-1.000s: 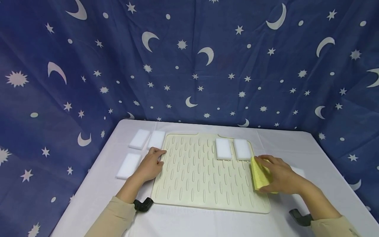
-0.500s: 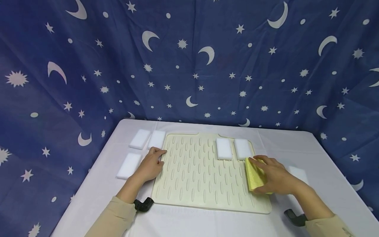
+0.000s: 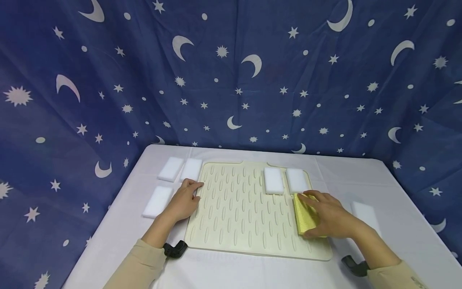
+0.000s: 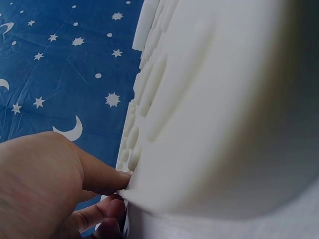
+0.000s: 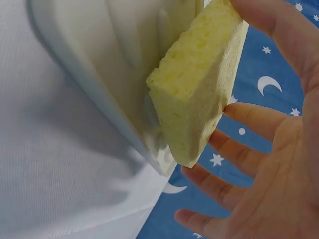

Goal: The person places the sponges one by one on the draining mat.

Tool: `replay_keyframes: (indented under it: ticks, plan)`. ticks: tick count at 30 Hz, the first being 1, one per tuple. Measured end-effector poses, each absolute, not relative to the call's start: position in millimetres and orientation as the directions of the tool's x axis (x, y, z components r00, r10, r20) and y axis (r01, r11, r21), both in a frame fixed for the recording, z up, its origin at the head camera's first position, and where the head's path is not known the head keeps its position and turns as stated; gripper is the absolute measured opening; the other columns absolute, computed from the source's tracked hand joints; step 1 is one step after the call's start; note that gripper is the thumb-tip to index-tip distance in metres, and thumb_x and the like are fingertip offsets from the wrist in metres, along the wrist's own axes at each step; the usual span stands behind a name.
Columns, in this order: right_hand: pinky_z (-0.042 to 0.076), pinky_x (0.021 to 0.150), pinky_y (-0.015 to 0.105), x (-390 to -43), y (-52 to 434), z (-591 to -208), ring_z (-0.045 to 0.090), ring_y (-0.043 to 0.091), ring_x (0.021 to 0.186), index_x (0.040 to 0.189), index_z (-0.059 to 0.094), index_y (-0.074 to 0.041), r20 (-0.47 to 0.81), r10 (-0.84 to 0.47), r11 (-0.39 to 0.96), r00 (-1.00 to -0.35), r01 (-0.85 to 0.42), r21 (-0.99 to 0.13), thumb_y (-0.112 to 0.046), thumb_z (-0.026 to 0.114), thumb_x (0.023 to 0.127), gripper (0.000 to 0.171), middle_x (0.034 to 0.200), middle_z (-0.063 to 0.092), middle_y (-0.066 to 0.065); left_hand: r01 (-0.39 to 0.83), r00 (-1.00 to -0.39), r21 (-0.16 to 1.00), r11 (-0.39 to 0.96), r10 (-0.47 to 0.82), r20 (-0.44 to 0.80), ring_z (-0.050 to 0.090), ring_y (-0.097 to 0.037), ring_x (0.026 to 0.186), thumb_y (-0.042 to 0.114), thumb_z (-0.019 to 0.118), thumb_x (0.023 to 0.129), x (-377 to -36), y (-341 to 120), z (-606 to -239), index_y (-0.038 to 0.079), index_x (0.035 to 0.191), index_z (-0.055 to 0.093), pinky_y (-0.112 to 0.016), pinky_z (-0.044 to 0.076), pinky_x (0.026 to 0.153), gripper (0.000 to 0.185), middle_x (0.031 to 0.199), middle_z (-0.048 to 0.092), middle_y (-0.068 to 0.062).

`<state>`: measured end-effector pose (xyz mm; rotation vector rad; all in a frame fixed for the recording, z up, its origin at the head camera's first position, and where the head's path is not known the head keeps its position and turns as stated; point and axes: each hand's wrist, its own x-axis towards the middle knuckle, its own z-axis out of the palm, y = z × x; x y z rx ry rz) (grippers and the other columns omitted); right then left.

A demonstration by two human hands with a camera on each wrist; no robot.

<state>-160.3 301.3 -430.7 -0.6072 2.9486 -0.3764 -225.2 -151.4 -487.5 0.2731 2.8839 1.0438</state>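
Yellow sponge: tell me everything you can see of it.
The yellow sponge is a rectangular block, rough and visibly pitted with pores, with fairly crisp edges and no tear showing. The right hand holds it between thumb and fingers, hiding part of it in the head view. It is over the right part of the ribbed cream mat, nearer the person than the white blocks there. Whether its underside touches the mat is unclear.

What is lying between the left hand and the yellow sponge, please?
Between the left hand and the yellow sponge, the head view shows only the ridged cream mat.
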Motion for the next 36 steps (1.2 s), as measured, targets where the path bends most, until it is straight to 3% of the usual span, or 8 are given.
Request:
replay_keyframes:
  ticks: [12, 36]
  plan:
    - [0.034, 0.108, 0.071, -160.3, 295.3, -437.3, 0.046, 0.047, 0.135, 0.157, 0.046, -0.019, -0.078, -0.416, 0.887, -0.906, -0.386, -0.253, -0.055, 0.094, 0.063, 0.111, 0.157, 0.044, 0.014, 0.136, -0.982, 0.649, 0.749, 0.186, -0.008, 0.052, -0.016, 0.088, 0.008, 0.059, 0.100, -225.0, -150.4, -486.4, 0.004, 0.148, 0.055, -0.031, 0.045, 0.076, 0.049, 0.142, 0.047, -0.015]
    - [0.034, 0.108, 0.073, -158.9, 294.4, -441.0, 0.042, 0.053, 0.138, 0.157, 0.045, -0.015, -0.069, -0.425, 0.881, -0.903, -0.395, -0.261, -0.056, 0.093, 0.064, 0.113, 0.158, 0.042, 0.017, 0.148, -0.981, 0.642, 0.752, 0.192, 0.001, 0.053, -0.016, 0.087, 0.008, 0.059, 0.100, -226.4, -152.3, -488.4, 0.004, 0.149, 0.055, -0.031, 0.045, 0.077, 0.049, 0.143, 0.047, -0.016]
